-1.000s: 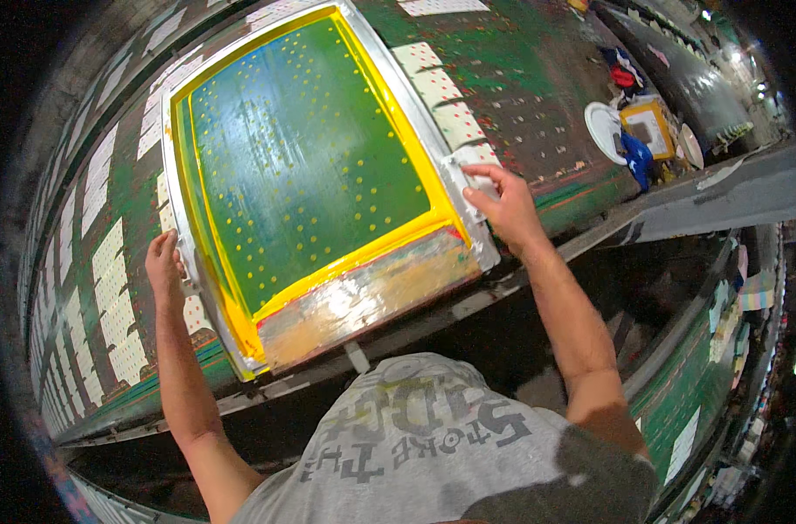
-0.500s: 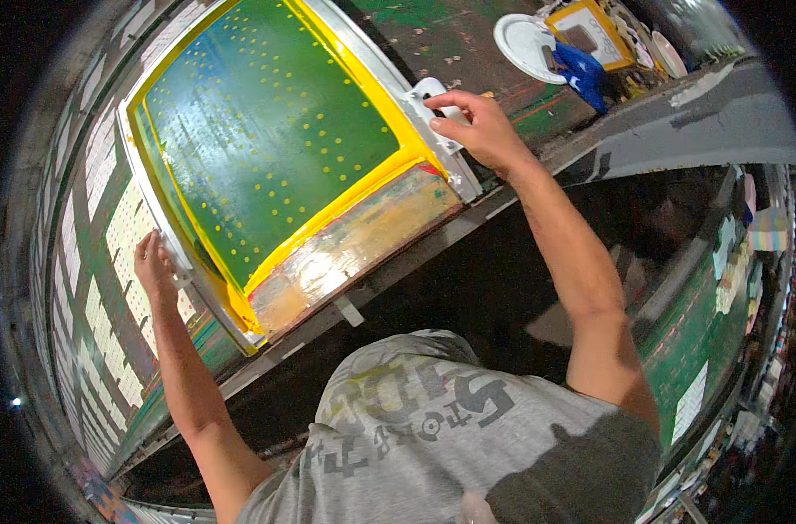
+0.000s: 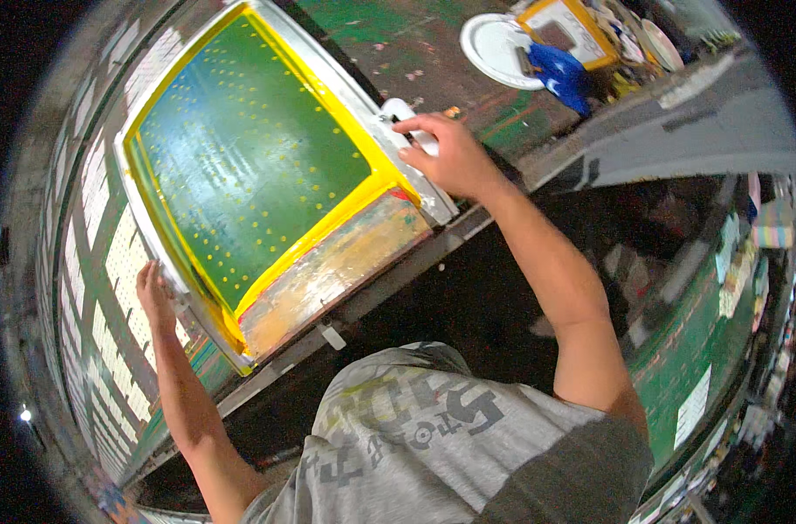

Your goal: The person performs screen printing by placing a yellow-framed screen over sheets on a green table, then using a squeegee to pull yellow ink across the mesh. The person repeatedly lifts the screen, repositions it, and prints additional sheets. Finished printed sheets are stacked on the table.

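frame: large, silver-rimmed, green mesh [image 3: 249, 148] inside a yellow border; the frame [image 3: 345, 92] sits at the near edge of the table [image 3: 415, 61], tilt unclear.
left hand: left hand [image 3: 157, 297] at the frame's left rim; fingers curled, partly hidden; cannot tell if clamped.
right hand: right hand [image 3: 446, 157] at a white handle [image 3: 399, 108] on the frame's right rim; thumb and forefinger apart, handle between; firmness of hold cannot be told.
sheets: pale, faintly dotted sheets [image 3: 129, 253] in rows, left of the frame; judged done.
under the frame: hidden; this spot seems unfinished.
towards the table's right: white lid [image 3: 489, 52], blue cloth [image 3: 559, 74], near the near edge.
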Tool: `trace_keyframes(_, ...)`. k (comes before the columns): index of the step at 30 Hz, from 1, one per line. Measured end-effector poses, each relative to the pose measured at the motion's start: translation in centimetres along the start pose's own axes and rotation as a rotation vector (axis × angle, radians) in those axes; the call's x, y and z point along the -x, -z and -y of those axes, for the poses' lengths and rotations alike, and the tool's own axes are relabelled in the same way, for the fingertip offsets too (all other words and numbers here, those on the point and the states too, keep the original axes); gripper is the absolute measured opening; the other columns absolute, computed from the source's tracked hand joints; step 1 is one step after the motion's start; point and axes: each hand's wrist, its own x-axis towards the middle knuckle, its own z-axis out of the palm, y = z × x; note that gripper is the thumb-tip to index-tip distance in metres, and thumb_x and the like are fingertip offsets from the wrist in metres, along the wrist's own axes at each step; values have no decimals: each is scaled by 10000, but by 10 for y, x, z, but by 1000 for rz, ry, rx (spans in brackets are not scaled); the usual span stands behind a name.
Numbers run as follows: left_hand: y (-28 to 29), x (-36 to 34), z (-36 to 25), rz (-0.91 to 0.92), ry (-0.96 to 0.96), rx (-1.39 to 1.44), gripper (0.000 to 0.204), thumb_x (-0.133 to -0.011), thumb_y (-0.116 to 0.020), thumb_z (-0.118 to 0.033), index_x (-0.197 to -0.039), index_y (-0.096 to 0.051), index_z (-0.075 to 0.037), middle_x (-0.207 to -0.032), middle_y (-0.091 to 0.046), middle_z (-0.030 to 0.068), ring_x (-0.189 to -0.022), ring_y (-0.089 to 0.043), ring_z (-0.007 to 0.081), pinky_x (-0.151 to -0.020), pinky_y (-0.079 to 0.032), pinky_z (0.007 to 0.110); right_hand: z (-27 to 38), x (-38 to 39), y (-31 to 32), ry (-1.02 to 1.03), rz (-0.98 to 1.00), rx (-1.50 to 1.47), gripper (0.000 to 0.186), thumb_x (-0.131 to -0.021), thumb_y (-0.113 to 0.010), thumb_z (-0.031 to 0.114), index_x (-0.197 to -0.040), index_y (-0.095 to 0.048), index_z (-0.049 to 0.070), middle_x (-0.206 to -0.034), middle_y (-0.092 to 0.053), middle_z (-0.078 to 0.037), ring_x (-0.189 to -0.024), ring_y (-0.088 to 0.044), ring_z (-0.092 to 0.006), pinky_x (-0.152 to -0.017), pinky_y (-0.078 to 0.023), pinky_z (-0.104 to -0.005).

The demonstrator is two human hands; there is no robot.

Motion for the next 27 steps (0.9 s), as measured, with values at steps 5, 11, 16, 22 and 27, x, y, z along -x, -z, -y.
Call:
trace_keyframes(5, -6, 6, 3, -46, -33, -58, 412, -1036, -759, -369, -1315, -700, -72, -941, -684, 14, -678, -557, 101, -554, -415, 296, 59, 43, -41, 347, -19, 424, 505, -921, -791, 186, -1413, -717, 97, -1478, -644, -192, -1376, -593, -392, -1164, -470, -542)
trace_keyframes(11, -13, -3, 17, -98, -29, -312, 302, -1019, -731, -284, -1279, -716, -130, -982, -741, 85, -725, -665, 180, -647, -540, 388, 94, 93, -95, 557, 379, 337, 639, -834, -895, 220, -1434, -698, 121, -1529, -622, -154, -1432, -572, -377, -1175, -450, -543)
trace_keyframes(16, -17, 1, 23, -163, -131, -442, 278, -1037, -620, -217, -1274, -698, -95, -1230, -750, 248, -1194, -719, 411, -1044, -543, 490, 94, 90, -102, 707, 294, 519, 431, -940, -707, 190, -1356, -734, 80, -1407, -694, -135, -1353, -639, -355, -1133, -509, -524)
trace_keyframes(22, -23, 1, 24, -152, -214, -360, 301, -1025, -602, -232, -1274, -701, -94, -1196, -768, 249, -1164, -729, 439, -1030, -549, 510, 135, 66, -99, 717, 276, 564, 609, -768, -794, 34, -1369, -701, 72, -1359, -713, -133, -1283, -680, -360, -1067, -542, -499)
trace_keyframes(27, -23, 2, 24, -197, -220, -386, 339, -1003, -598, -270, -1281, -714, -117, -1209, -778, 261, -1171, -728, 475, -1045, -542, 557, 184, 61, -145, 718, 363, 532, 575, -743, -785, 2, -1308, -707, 70, -1219, -748, -130, -1171, -720, -350, -1012, -558, -483)
